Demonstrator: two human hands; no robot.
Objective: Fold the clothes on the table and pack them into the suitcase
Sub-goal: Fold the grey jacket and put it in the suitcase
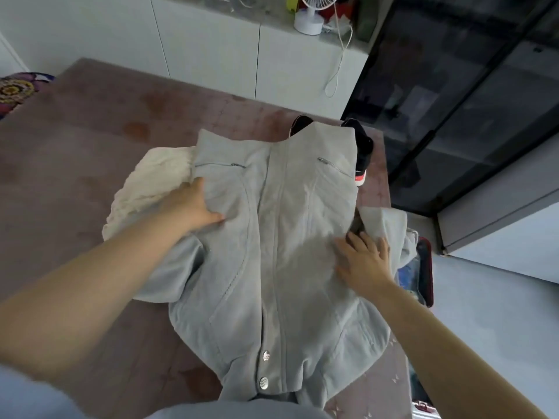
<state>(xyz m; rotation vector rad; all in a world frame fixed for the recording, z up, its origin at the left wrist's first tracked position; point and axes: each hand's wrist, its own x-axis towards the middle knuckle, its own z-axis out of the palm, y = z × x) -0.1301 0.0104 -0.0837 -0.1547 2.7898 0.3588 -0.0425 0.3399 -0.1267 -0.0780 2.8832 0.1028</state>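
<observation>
jacket [272, 237] spread on table [90, 152], left hand [193, 207] pinching its edge, right hand [363, 263] flat on it, fingers straight

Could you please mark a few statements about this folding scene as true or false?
1. The grey jacket lies spread out, front up, on the table. True.
2. The right hand is a fist held clear of the jacket. False: it lies on the jacket with its fingers spread.
3. A white garment sticks out from under the jacket on the person's left. True.
4. The jacket is already packed in the suitcase. False: it is on the table, and the suitcase shows past the table's right edge.
5. The white fan stands on the table beside the jacket. False: it stands on the counter behind the table.
</observation>
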